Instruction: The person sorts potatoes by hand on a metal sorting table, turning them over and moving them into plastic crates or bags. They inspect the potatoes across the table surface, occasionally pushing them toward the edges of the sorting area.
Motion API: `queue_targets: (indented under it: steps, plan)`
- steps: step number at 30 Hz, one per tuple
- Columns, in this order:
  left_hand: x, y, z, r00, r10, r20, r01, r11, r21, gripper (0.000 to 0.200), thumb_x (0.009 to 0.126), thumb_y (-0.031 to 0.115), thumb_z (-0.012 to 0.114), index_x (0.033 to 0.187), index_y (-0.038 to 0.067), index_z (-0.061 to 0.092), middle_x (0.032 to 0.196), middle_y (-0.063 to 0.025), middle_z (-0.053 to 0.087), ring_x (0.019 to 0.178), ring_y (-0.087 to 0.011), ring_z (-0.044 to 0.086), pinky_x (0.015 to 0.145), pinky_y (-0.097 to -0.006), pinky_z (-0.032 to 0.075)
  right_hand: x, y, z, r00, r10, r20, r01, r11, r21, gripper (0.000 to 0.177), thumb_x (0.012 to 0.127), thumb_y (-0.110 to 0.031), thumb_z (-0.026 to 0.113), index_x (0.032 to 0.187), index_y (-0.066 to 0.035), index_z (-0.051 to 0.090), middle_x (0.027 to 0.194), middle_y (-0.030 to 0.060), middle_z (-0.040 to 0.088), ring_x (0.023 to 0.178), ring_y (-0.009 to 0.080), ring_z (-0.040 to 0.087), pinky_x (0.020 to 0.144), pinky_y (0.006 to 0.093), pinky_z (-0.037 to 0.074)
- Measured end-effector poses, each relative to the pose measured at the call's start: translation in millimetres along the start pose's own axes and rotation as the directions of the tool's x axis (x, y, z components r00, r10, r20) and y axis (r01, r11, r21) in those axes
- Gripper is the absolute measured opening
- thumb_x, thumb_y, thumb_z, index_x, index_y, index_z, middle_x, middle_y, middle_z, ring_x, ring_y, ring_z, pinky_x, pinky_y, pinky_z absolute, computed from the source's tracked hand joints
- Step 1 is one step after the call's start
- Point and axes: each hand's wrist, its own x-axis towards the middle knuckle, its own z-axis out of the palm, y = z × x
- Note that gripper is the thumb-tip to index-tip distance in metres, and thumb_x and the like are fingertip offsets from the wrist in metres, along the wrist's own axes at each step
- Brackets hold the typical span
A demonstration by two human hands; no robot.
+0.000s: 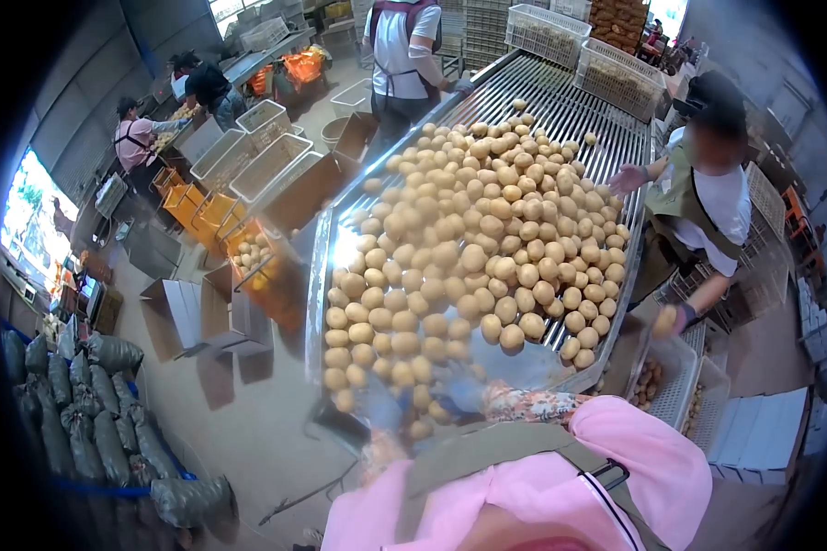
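Observation:
A broad heap of potatoes (pixel 487 239) covers the slatted metal sorting table (pixel 606 138) in front of me. My left hand (pixel 382 406), in a pale bluish glove, is at the table's near end among the closest potatoes. Just to its right, my right hand (pixel 459 389) is also gloved, low against the potatoes, below a floral sleeve cover (pixel 533 404). Both hands are blurred and hazy, so I cannot tell whether their fingers hold a potato. A bare patch of metal sheet (pixel 524 365) shows right of my right hand.
On the right, a co-worker (pixel 708 184) reaches one hand over the table and holds a potato (pixel 663 321) above white crates (pixel 671 372). Another person (pixel 402 64) stands at the table's far left side. Orange bags (pixel 266 266), cardboard boxes (pixel 202 312) and filled sacks (pixel 101 413) lie left.

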Motion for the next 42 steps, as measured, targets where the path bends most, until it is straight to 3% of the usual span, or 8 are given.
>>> queue_targets:
  steps: [3, 6, 8, 10, 16, 17, 24, 42]
  plan:
    - [-29, -22, 11, 0.992, -0.008, 0.125, 0.0, 0.998, 0.061, 0.084, 0.088, 0.054, 0.05, 0.148, 0.002, 0.02, 0.15, -0.0252, 0.023, 0.137, -0.0517, 0.014, 0.108, -0.0606, 0.019, -29, 11, 21, 0.933, -0.079, -0.351, 0.26, 0.823, 0.505, 0.053, 0.089, -0.037, 0.055, 0.138, -0.019, 0.045, 0.144, 0.0161, 0.035, 0.131, 0.038, 0.035, 0.109, 0.0439, 0.03]
    - [-48, -24, 9, 0.97, -0.056, 0.238, 0.068, 0.997, -0.044, 0.083, 0.09, 0.054, 0.047, 0.148, 0.002, 0.02, 0.151, -0.0218, 0.023, 0.136, -0.0553, 0.01, 0.106, -0.0665, 0.015, -39, 43, 46, 0.929, -0.036, -0.368, 0.158, 0.938, 0.308, 0.043, 0.087, -0.024, 0.057, 0.126, -0.008, 0.054, 0.132, 0.0129, 0.049, 0.125, 0.0301, 0.043, 0.103, 0.04, 0.036]
    - [-65, -32, 13, 0.983, 0.004, 0.186, 0.015, 0.995, -0.098, 0.08, 0.091, 0.053, 0.047, 0.148, 0.003, 0.021, 0.151, -0.0215, 0.023, 0.135, -0.0578, 0.01, 0.106, -0.0663, 0.016, -66, 50, -20, 0.953, 0.296, 0.067, -0.196, 0.433, 0.88, 0.04, 0.09, -0.019, 0.051, 0.13, -0.011, 0.052, 0.127, 0.0139, 0.055, 0.12, 0.0292, 0.051, 0.099, 0.038, 0.04]
    - [-77, -43, 27, 0.979, -0.015, 0.205, 0.03, 0.997, -0.071, 0.08, 0.089, 0.05, 0.05, 0.147, 0.004, 0.022, 0.153, -0.0212, 0.02, 0.136, -0.0563, 0.01, 0.106, -0.065, 0.018, -107, 54, -73, 0.904, 0.427, 0.03, -0.393, 0.801, 0.451, 0.038, 0.092, -0.019, 0.048, 0.129, -0.016, 0.053, 0.121, 0.0129, 0.059, 0.113, 0.0283, 0.056, 0.096, 0.0374, 0.043]
    - [-90, -55, 62, 0.997, -0.062, -0.044, 0.067, 0.99, 0.125, 0.067, 0.093, 0.039, 0.045, 0.148, 0.007, 0.023, 0.155, -0.0191, 0.013, 0.133, -0.0512, 0.027, 0.106, -0.0548, 0.028, -114, 116, 46, 0.857, 0.5, -0.125, -0.47, 0.857, 0.209, 0.033, 0.091, -0.023, 0.047, 0.122, -0.019, 0.057, 0.119, 0.0113, 0.06, 0.105, 0.0317, 0.059, 0.092, 0.038, 0.045]
    - [-90, -48, 56, 0.995, -0.083, -0.056, 0.089, 0.988, 0.124, 0.069, 0.092, 0.041, 0.046, 0.148, 0.007, 0.023, 0.155, -0.0184, 0.014, 0.135, -0.0485, 0.025, 0.106, -0.0553, 0.028, -122, 111, 67, 0.883, 0.464, 0.074, -0.426, 0.724, 0.542, 0.032, 0.091, -0.021, 0.046, 0.12, -0.017, 0.057, 0.121, 0.0109, 0.058, 0.108, 0.0315, 0.057, 0.096, 0.04, 0.042]
    - [-40, -43, 103, 0.983, 0.184, -0.004, -0.174, 0.922, -0.346, 0.08, 0.088, 0.056, 0.046, 0.15, 0.013, 0.019, 0.155, -0.0218, 0.011, 0.141, -0.0466, 0.003, 0.113, -0.0561, 0.007, -118, 44, 80, 0.708, 0.676, -0.205, -0.602, 0.729, 0.327, 0.034, 0.088, -0.025, 0.048, 0.119, -0.015, 0.056, 0.131, 0.0122, 0.051, 0.121, 0.0327, 0.046, 0.101, 0.0454, 0.035]
    - [-56, 9, 42, 0.938, 0.186, 0.294, -0.197, 0.98, 0.006, 0.092, 0.086, 0.063, 0.045, 0.15, 0.006, 0.012, 0.156, -0.0187, 0.01, 0.135, -0.0583, 0.001, 0.108, -0.0671, 0.004, -120, 36, 68, 0.733, 0.64, -0.23, -0.562, 0.761, 0.325, 0.032, 0.085, -0.027, 0.052, 0.115, -0.02, 0.06, 0.125, 0.0085, 0.054, 0.116, 0.0273, 0.051, 0.097, 0.0445, 0.037]
